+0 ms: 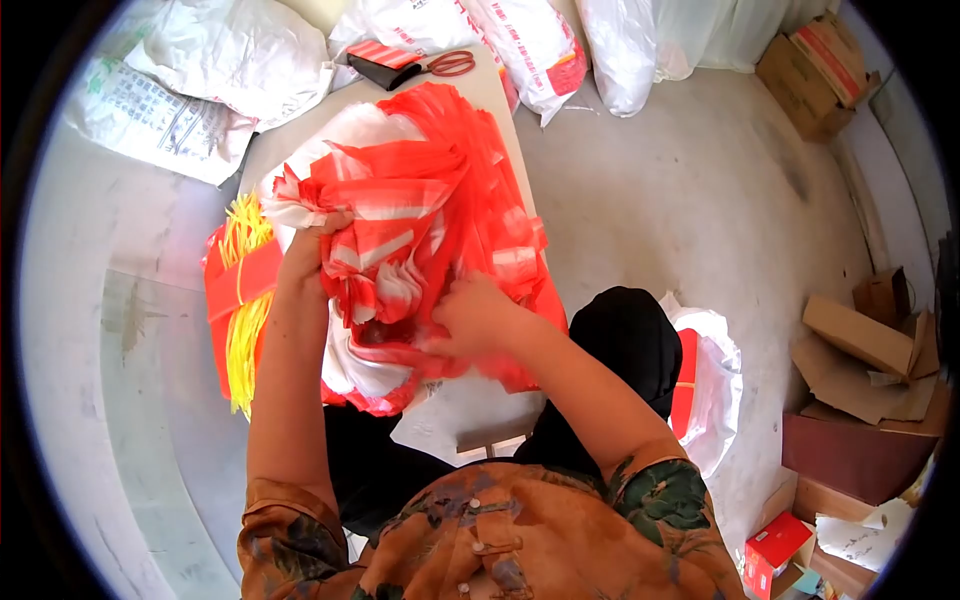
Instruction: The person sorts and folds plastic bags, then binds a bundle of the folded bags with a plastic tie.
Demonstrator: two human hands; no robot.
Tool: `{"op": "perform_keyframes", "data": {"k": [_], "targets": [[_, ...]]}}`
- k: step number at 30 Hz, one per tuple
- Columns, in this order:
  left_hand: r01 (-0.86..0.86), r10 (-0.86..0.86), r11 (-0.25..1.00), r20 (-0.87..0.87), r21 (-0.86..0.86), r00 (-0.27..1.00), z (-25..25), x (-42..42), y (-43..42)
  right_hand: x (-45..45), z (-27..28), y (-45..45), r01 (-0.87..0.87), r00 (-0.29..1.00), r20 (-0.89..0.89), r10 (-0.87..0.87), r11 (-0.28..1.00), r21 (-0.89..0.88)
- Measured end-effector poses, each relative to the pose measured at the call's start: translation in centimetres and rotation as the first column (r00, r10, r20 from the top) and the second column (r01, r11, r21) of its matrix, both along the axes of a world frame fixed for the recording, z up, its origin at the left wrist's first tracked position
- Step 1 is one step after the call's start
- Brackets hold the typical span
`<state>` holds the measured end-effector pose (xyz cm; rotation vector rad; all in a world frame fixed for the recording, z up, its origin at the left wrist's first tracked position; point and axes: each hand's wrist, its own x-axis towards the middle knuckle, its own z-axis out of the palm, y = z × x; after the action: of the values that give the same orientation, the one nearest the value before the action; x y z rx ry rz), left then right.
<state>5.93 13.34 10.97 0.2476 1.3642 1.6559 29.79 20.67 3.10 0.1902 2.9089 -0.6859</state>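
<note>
A large heap of thin red and white sheets (480,170), which look like plastic bags, covers most of the narrow table in front of me. My left hand (325,235) is closed around a gathered, crumpled bunch of them on the heap's left side. Lower down and to the right, my right hand (470,318) has its fingers curled into the red folds, slightly blurred, with the fingertips partly hidden. Bunched white ends (400,285) stick out between the two hands.
Scissors (450,64) with reddish handles lie at the table's far end, by a dark striped pouch (385,65). Yellow strips (243,325) lie over a red pack at left. White sacks (525,45) stand behind. Cardboard boxes (870,350) line the right side.
</note>
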Motion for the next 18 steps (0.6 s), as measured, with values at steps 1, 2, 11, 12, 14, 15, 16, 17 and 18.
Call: {"op": "perform_keyframes", "data": {"k": [1, 2, 11, 12, 14, 15, 16, 17, 18], "targets": [[0.016, -0.016, 1.0, -0.001, 0.021, 1.0, 0.0, 0.0, 0.0, 0.4, -0.1, -0.4, -0.005, 0.999, -0.036, 0.006, 1.0, 0.009], [0.032, -0.032, 0.999, -0.001, 0.042, 1.0, -0.2, -0.1, 0.0, 0.9, -0.3, -0.7, -0.012, 0.997, -0.071, 0.013, 1.0, 0.017], [0.026, -0.027, 0.996, 0.011, 0.083, 1.0, -0.5, -0.1, 0.1, 4.1, 2.5, -3.2, -0.093, 0.995, -0.061, 0.077, 0.938, -0.334], [0.024, -0.025, 0.996, 0.009, 0.081, 1.0, -0.6, -0.1, 0.1, 4.3, 3.4, -2.8, -0.105, 0.994, -0.051, 0.092, 0.903, -0.417], [0.021, -0.02, 0.997, -0.013, 0.071, 1.0, -0.5, 0.1, 0.1, 4.3, 3.7, -1.3, 0.142, 0.941, -0.184, -0.282, 0.828, -0.543], [0.019, -0.017, 0.998, -0.026, 0.067, 1.0, -0.4, 0.2, 0.0, 4.3, 3.8, -0.6, 0.242, 0.858, -0.227, -0.461, 0.752, -0.613], [0.014, -0.012, 0.998, -0.036, 0.058, 0.999, -0.5, 0.2, 0.0, 4.2, 2.5, 0.2, 0.293, 0.787, -0.32, -0.528, 0.775, -0.56], [0.011, -0.009, 0.999, -0.046, 0.052, 0.999, -0.7, 0.1, 0.0, 3.8, 0.2, 1.1, 0.35, 0.702, -0.415, -0.579, 0.787, -0.508], [0.009, -0.007, 0.999, -0.056, 0.045, 0.998, -0.7, 0.1, 0.2, 3.7, 0.4, 1.4, 0.412, 0.606, -0.508, -0.612, 0.788, -0.458]]}}
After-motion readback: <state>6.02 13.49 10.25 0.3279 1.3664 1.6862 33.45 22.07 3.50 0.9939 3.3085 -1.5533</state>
